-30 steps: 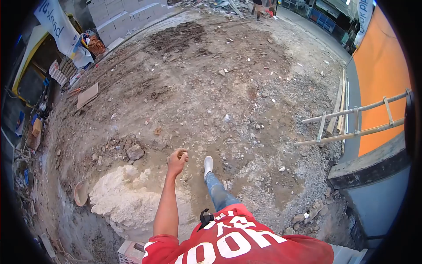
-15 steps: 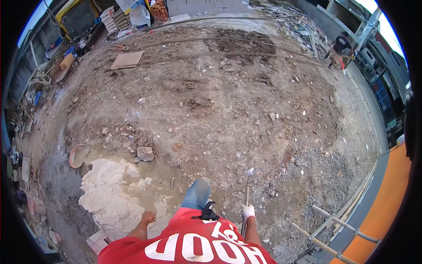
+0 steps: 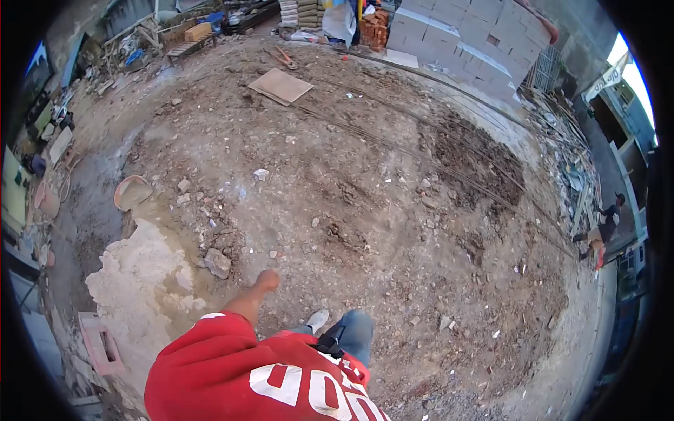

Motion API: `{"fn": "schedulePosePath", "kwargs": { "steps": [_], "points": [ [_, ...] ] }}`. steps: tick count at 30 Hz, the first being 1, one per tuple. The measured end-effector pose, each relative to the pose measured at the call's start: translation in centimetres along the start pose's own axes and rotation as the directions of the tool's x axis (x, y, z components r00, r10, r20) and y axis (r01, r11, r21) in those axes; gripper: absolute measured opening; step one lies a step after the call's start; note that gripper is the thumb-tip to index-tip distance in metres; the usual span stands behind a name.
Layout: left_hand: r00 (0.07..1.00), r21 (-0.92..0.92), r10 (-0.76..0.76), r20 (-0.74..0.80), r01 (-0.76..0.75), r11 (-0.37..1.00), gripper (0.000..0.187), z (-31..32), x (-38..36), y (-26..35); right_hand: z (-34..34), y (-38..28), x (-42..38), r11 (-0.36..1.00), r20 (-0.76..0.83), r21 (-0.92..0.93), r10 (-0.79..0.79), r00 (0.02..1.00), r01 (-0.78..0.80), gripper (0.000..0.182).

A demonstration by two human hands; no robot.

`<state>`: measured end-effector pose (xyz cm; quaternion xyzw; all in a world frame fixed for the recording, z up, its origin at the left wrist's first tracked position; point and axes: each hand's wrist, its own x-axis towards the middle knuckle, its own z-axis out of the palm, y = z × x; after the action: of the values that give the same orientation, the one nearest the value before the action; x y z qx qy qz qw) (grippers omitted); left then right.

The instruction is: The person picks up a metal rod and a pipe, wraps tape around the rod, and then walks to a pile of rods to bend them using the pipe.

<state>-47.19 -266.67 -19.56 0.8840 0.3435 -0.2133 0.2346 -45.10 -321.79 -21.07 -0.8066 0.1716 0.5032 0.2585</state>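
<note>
My left hand is held out over the bare ground with its fingers curled closed; nothing shows in it. It is nearest to a grey stone lying to its left. My right hand is out of the frame. Below, my red shirt and a bent leg in blue jeans show, with a light shoe beside the leg. A pale heap of sand or powder spreads at the left, and a round basin lies tilted at its upper edge.
Rubble-strewn soil surrounds me. Long thin rods run across it beyond a flat board. Grey blocks and bricks are stacked at the back. A person is at the far right, near scrap wood.
The view has turned left, so the board, rods and other person appear farther right. My left hand has swung forward and up. My right hand, gloved and holding a rod before, has left the frame.
</note>
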Motion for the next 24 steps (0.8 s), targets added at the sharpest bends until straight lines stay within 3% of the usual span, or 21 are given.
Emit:
{"fn": "schedulePosePath", "kwargs": {
  "steps": [1,2,3,5,6,7,9,10,12,14,15,16,17,18,19,20,21,22,24],
  "points": [
    [0.975,-0.323,-0.116,-0.191,0.049,0.945,0.027,-3.7,2.9,8.8,-1.9,-3.4,1.4,1.000,0.006,-0.011,-0.021,1.000,0.021,0.034],
    [0.984,-0.459,0.054,-0.169,-0.127,0.879,0.030,-8.0,5.7,16.4,-3.9,-6.8,2.8,0.999,0.015,-0.018,-0.045,0.999,0.045,0.034],
    [0.954,-0.557,0.116,-0.276,-0.257,0.790,0.030,-10.6,8.3,23.7,-5.8,-10.0,4.3,0.997,0.026,-0.027,-0.069,0.997,0.069,0.034],
    [0.939,-0.675,0.287,-0.189,-0.336,0.657,0.027,-17.2,11.1,36.2,-9.6,-15.2,7.6,0.993,0.044,-0.039,-0.106,0.993,0.108,0.034],
    [0.869,-0.623,0.389,-0.304,-0.491,0.610,0.026,-18.2,13.1,41.1,-11.9,-17.6,9.4,0.991,0.053,-0.047,-0.122,0.991,0.125,0.034],
    [0.876,-0.638,0.369,-0.310,-0.479,0.602,0.026,-19.3,14.5,44.1,-14.3,-19.5,11.1,0.989,0.062,-0.059,-0.133,0.989,0.136,0.034],
    [0.761,-0.593,0.603,-0.240,-0.607,0.529,0.031,-21.1,17.7,50.2,-19.0,-22.2,14.0,0.988,0.083,-0.074,-0.132,0.988,0.138,0.033],
    [0.771,-0.604,0.589,-0.244,-0.596,0.529,0.031,-21.0,20.2,51.8,-21.4,-23.6,15.3,0.988,0.097,-0.088,-0.121,0.988,0.129,0.033],
    [0.876,-0.620,0.444,-0.187,-0.455,0.638,0.026,-16.4,24.8,51.5,-27.0,-26.0,16.8,0.991,0.107,-0.100,-0.079,0.991,0.090,0.033],
    [0.940,-0.397,0.316,0.125,-0.245,0.885,0.029,-14.5,28.0,48.0,-32.3,-29.1,19.4,0.996,0.085,-0.082,-0.022,0.996,0.029,0.033],
    [0.925,-0.214,0.260,0.277,-0.205,0.955,0.033,-14.0,29.7,45.8,-35.4,-31.3,20.9,0.999,0.056,-0.050,0.002,0.998,0.000,0.033],
    [0.919,-0.144,0.207,0.335,-0.167,0.975,0.034,-13.3,30.7,43.3,-38.8,-33.6,22.7,1.000,0.010,-0.004,0.025,1.000,-0.025,0.033],
    [0.970,-0.150,0.085,0.227,-0.051,0.987,0.033,-13.7,30.2,41.7,-43.1,-36.1,24.8,0.998,-0.053,0.059,0.030,0.998,-0.027,0.033],
    [0.989,-0.292,0.036,0.146,0.008,0.956,0.031,-12.6,30.5,38.7,-46.7,-39.3,26.5,0.990,-0.110,0.143,0.028,0.994,-0.013,0.033],
    [0.993,-0.384,-0.119,-0.024,0.101,0.918,0.028,-12.2,30.1,36.9,-50.5,-43.3,27.2,0.959,-0.164,0.267,-0.046,0.985,0.090,0.032],
    [0.962,-0.401,-0.260,-0.085,0.206,0.893,0.027,-11.9,29.8,35.5,-54.5,-47.8,27.9,0.955,-0.249,0.263,-0.069,0.966,0.136,0.028],
    [0.969,-0.329,-0.244,0.028,0.240,0.913,0.028,-12.6,29.5,33.6,-58.0,-51.7,29.3,0.929,-0.283,0.307,-0.117,0.952,0.206,0.026],
    [0.935,-0.407,-0.343,0.093,0.350,0.844,0.027,-13.0,29.1,32.9,-61.0,-55.0,32.0,0.923,-0.399,0.252,-0.174,0.900,0.290,0.026],
    [0.943,-0.243,-0.260,0.207,0.307,0.920,0.022,-11.6,29.7,29.2,-66.0,-62.3,34.3,0.890,-0.399,0.300,-0.211,0.893,0.344,0.026]
  ]
}}
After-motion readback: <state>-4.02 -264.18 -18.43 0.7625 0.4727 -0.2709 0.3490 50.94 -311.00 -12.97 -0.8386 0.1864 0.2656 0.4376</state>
